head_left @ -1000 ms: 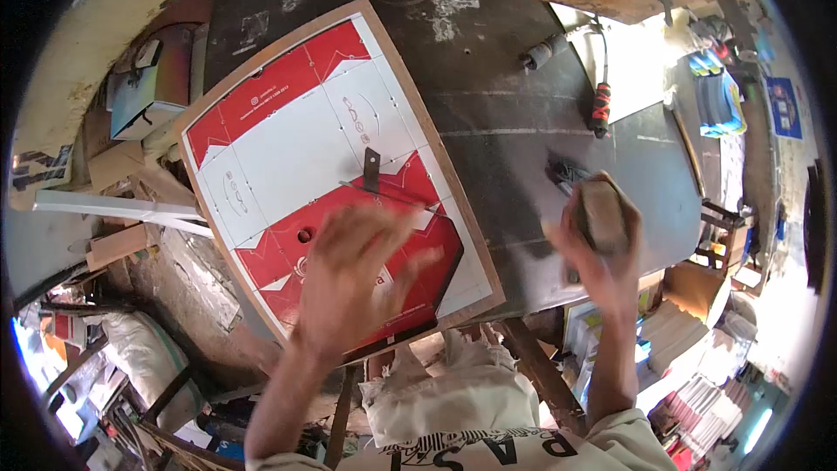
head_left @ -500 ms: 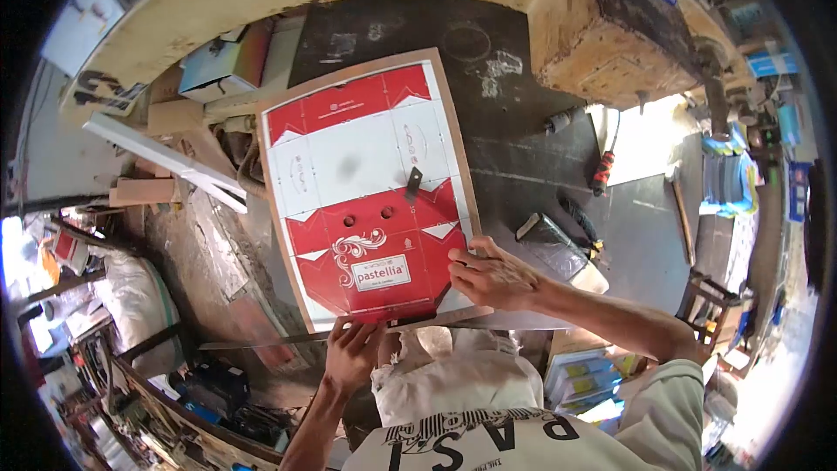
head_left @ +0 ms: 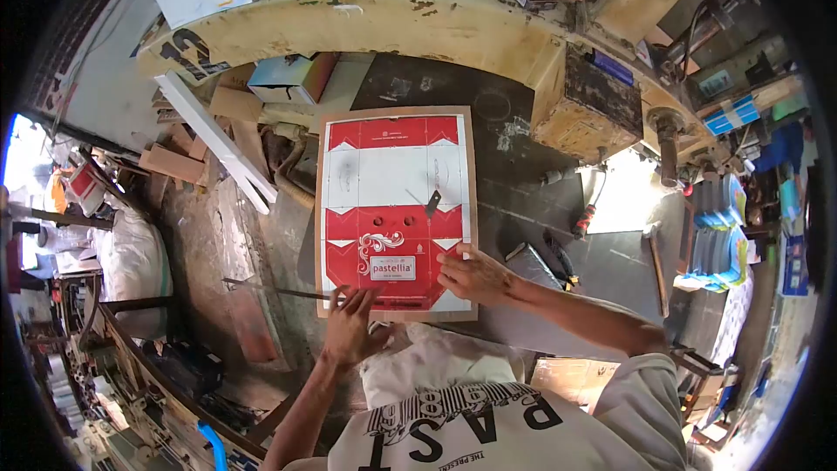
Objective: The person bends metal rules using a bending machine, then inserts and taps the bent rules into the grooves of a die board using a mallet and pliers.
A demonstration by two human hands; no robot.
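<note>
Head: left hand [head_left: 352,328], right hand [head_left: 475,276] half-curled at one printed sheet [head_left: 388,170]; both grips unclear.

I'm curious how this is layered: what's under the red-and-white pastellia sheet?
A brown board shows around the pastellia sheet; its covered middle cannot be seen.

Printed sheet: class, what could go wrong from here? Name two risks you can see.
The dark piece on the printed sheet might mark it if either shifts. The thin strip at the left hand juts past the sheet's left edge, so it could get knocked.
</note>
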